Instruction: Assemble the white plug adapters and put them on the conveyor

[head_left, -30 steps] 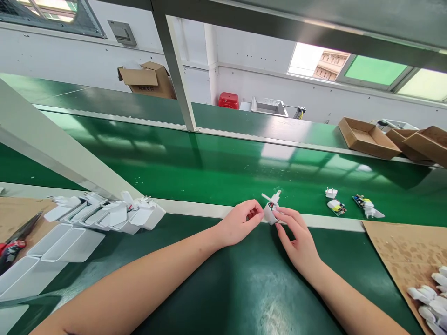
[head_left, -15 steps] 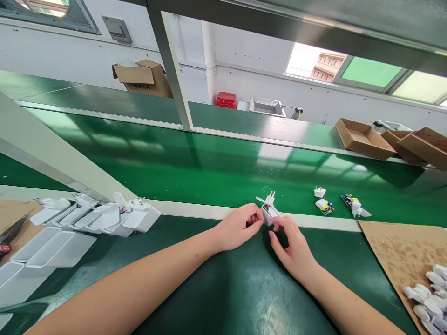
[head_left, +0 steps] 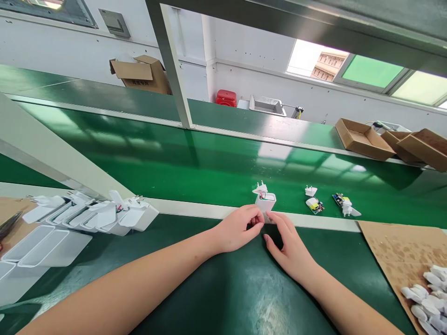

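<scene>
boxy plastic housing (head_left: 266, 203) moved forward, glossy belt (head_left: 209, 172), curled hands (head_left: 242, 229) (head_left: 290, 238)

The left hand (head_left: 240, 229) and right hand (head_left: 290, 239) are just near of a white casing (head_left: 266, 204), perhaps touching it.

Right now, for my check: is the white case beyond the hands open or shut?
Open. The white case has its plug askew, with wire showing.

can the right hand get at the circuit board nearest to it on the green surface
Probably yes: the right hand has thumb and fingers apart with nothing visible between them, and the circuit board lies uncovered, ahead and to the right. Only the pale strip seems to lie between.
</scene>
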Demonstrator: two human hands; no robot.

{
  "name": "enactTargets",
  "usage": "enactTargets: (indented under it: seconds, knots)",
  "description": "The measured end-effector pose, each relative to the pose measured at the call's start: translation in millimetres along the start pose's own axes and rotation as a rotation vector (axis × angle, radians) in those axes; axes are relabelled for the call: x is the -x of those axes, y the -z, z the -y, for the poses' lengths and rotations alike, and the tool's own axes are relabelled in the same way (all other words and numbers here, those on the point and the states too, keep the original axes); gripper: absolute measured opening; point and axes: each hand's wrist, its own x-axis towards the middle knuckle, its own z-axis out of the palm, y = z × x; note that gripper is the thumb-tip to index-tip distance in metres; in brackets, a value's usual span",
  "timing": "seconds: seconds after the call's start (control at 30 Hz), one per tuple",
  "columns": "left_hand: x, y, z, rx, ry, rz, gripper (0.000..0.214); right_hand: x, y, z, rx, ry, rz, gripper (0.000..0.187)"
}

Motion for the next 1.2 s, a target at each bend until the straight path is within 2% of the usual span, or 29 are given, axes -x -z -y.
enactTargets:
  seconds: [0.13, 0.43, 1.0, 1.2]
  knots:
    - [0.4, -2.0, -0.1, -0.069, -0.049, 0.006, 0.005, -1.4, 1.3, 0.7, 0.029, 0.044, 0.058, 0.043]
    - [0.4, -4.9, -1.2, -0.161, -0.101, 0.052, 0.008, -2.1, 2.9, 3.7, 0.052, 0.056, 0.093, 0.032]
    - [1.8, -6.2, -0.6, -0.19, -0.138, 0.062, 0.005, -2.3, 3.7, 4.3, 0.032, 0.044, 0.109, 0.03]
    - [0.9, -4.9, -0.8, -0.181, -0.127, 0.078, 0.007, -2.6, 4.5, 4.8, 0.05, 0.069, 0.106, 0.035]
